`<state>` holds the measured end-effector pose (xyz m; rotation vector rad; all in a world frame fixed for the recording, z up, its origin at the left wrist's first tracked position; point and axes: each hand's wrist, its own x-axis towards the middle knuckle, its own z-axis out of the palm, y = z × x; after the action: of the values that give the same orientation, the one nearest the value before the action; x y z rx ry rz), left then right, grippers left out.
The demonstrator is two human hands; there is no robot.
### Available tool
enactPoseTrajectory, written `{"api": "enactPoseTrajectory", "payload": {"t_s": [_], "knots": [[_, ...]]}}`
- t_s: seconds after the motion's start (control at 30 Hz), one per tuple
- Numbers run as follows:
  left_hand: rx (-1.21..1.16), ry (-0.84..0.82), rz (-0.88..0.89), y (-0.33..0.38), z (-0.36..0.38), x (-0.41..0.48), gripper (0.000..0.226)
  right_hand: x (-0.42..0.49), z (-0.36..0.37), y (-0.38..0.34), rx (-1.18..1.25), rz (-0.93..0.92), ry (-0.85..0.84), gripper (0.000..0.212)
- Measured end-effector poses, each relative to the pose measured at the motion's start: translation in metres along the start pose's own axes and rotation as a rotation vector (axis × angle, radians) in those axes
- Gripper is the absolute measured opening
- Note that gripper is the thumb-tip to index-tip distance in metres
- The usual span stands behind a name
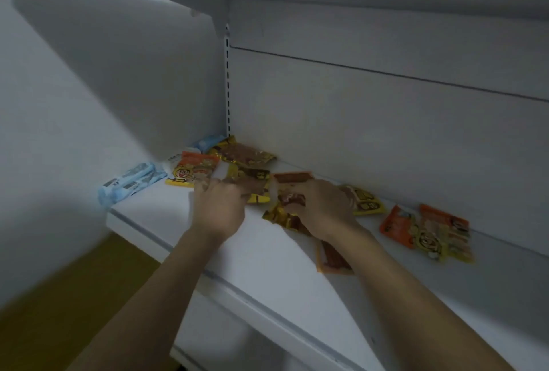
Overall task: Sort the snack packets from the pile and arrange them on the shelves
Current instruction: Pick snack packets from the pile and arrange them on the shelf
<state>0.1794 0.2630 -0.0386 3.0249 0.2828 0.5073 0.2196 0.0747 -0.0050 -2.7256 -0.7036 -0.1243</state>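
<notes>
Your two hands work in the middle of the pile on the white shelf (267, 252). Your left hand (218, 207) has its fingers curled on the edge of a yellow packet (252, 182), so it seems you are taking this one out. Your right hand (320, 207) lies over a red-brown packet (292, 180) with bent fingers. The picture is blurred there, and I cannot tell if it pinches the packet or only presses it down. Probably it holds the neighbours in place for the pull.

The snack packets are all on this one shelf, near the back wall. The blue packets (130, 185) lie together at the left end, and two orange packets (427, 231) lie side by side at the right, well apart from your hands. This looks like sorting by colour already begun. Between them, yellow and brown packets and one more orange packet (193, 173) overlap without order. Another packet (332, 260) is half hidden under your right forearm. The packets look thin and slippery, so take one at a time.
</notes>
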Motion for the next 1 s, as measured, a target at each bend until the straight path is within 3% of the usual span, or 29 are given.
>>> {"api": "enactPoseTrajectory", "payload": {"t_s": [0.13,0.27,0.37,0.47,0.6,0.67,0.87,1.0], "knots": [[-0.146,-0.034,0.036,0.007,-0.014,-0.039,0.029,-0.029,-0.009,0.005,-0.022,-0.007,-0.007,0.032],[-0.106,-0.142,0.062,0.003,-0.020,-0.062,0.036,-0.058,-0.010,0.000,0.013,0.024,-0.113,0.040],[-0.213,-0.097,0.028,0.001,-0.030,-0.064,0.028,-0.068,-0.007,-0.004,0.083,0.063,0.047,0.036],[-0.204,-0.063,-0.027,-0.001,-0.030,-0.056,0.044,-0.071,0.001,-0.009,-0.043,0.214,0.222,0.040],[-0.036,-0.276,-0.076,-0.001,-0.025,-0.044,0.063,-0.073,0.018,-0.024,-0.246,0.440,0.022,0.067],[-0.052,-0.268,-0.045,-0.001,-0.023,-0.044,0.060,-0.074,0.027,-0.030,-0.296,0.459,0.041,0.072],[-0.532,-0.177,-0.012,-0.003,-0.014,-0.046,0.046,-0.073,0.045,-0.033,-0.193,0.437,0.312,0.067],[-0.815,-0.113,-0.032,-0.007,-0.007,-0.049,0.040,-0.074,0.048,-0.028,0.214,0.419,0.371,0.056]]}}
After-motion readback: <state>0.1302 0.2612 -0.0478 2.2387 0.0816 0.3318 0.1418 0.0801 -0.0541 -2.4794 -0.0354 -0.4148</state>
